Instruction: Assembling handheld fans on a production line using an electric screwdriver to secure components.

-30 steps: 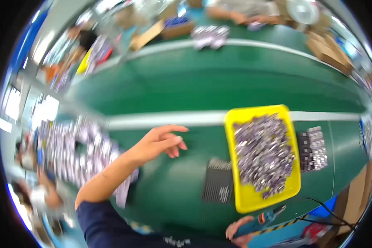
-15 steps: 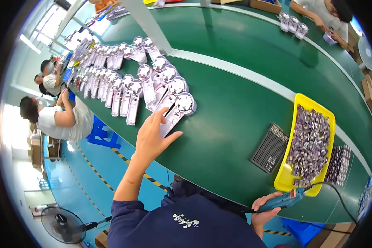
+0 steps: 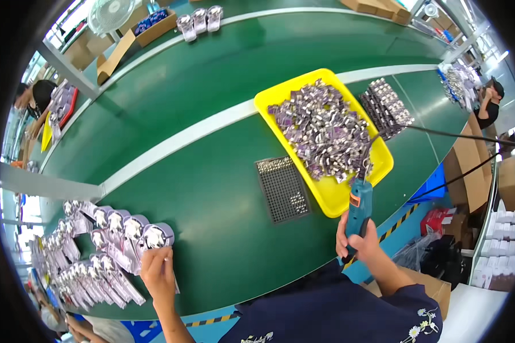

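My left hand [image 3: 159,275] is at the nearest of the pale lilac round-headed housings [image 3: 157,235], its fingers closed at the lower rim of the head. The long handle of that housing is mostly hidden behind my hand. Silvery star-shaped pieces show inside the round heads. In my right hand [image 3: 357,237] is a teal electric screwdriver [image 3: 360,207], gripped round its body, with a black cord running from its upper end. It is held in front of a yellow tray [image 3: 333,207] heaped with small metallic and purplish parts.
A dark perforated tray [image 3: 281,191] with small silvery pieces lies left of the yellow tray. Rows of dark and silvery parts [image 3: 386,108] lie beyond it. Many more housings [image 3: 91,280] line the left of the green table [image 3: 223,246]. A white rail [image 3: 183,137] crosses the table.
The view has swung right. My right hand has brought the screwdriver up and turned it more upright. My left fingers, spread before, have closed at the nearest housing's round head.
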`<state>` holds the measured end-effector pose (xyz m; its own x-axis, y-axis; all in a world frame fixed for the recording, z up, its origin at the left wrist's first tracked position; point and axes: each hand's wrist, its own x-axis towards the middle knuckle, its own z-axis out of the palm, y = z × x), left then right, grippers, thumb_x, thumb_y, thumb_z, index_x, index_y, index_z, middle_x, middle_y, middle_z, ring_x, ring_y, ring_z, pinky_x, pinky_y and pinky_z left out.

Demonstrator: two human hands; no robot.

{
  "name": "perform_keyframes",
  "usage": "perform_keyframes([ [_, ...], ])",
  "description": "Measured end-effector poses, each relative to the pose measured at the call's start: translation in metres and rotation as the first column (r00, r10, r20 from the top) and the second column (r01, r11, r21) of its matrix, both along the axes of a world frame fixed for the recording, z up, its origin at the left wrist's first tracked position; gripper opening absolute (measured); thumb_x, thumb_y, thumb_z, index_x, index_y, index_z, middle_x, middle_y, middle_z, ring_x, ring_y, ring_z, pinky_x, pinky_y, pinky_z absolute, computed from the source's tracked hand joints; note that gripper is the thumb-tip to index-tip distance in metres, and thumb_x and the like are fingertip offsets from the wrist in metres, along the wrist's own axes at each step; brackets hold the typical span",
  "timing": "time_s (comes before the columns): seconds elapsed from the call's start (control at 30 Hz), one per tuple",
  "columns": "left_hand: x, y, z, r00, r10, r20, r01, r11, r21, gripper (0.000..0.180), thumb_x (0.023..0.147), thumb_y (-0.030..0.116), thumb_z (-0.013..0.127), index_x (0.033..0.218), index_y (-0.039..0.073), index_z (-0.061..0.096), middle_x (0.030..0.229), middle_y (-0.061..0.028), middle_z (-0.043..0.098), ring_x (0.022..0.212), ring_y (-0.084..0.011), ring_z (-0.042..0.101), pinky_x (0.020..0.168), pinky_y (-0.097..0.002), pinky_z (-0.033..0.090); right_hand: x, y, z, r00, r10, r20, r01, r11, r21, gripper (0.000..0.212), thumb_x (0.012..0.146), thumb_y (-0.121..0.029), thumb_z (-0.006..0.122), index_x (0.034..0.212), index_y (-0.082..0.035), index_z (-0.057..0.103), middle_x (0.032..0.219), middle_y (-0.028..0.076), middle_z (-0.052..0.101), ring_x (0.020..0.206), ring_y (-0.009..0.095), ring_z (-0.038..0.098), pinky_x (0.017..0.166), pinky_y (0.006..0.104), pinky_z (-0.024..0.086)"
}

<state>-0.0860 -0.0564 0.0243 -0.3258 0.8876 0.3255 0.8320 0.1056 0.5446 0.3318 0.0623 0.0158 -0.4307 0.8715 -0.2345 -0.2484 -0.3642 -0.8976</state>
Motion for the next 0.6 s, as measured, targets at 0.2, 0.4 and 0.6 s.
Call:
perform_keyframes([
  [0.2,0.030,0.029,-0.010,0.980,-0.119,0.157,0.108,0.991,0.081,0.011,0.085,-0.004,0.072,0.095,-0.001,0.074,0.083,-0.0116,0.068,0.071,-0.0207,0.063,0.061,-0.0292,0.046,-0.002,0.110,0.052,0.801,-0.139,0.583,-0.176,0.875,0.451,0.033,0.089,-0.013,0.073,0.116,-0.003,0.058,0.098,0.005,0.070,0.062,0.007,0.058,0.053,0.0250,0.049],
  [0.4,0.064,0.057,-0.012,0.922,-0.181,0.343,0.138,0.980,0.146,0.011,0.085,-0.002,0.074,0.096,0.000,0.075,0.084,-0.0123,0.071,0.068,-0.0203,0.064,0.059,-0.0293,0.049,-0.028,0.212,0.062,0.674,-0.281,0.684,-0.190,0.828,0.527,0.043,0.084,-0.004,0.067,0.126,-0.003,0.057,0.104,0.002,0.072,0.061,0.005,0.055,0.052,0.0235,0.046],
  [0.6,0.079,0.050,-0.022,0.922,-0.197,0.332,0.134,0.970,0.203,0.011,0.084,-0.003,0.074,0.095,-0.001,0.074,0.084,-0.0126,0.071,0.071,-0.0213,0.065,0.064,-0.0296,0.050,-0.052,0.246,0.043,0.549,-0.239,0.801,-0.398,0.768,0.502,0.039,0.081,-0.005,0.071,0.118,-0.002,0.061,0.102,0.005,0.073,0.090,0.016,0.068,0.084,0.0314,0.052],
])
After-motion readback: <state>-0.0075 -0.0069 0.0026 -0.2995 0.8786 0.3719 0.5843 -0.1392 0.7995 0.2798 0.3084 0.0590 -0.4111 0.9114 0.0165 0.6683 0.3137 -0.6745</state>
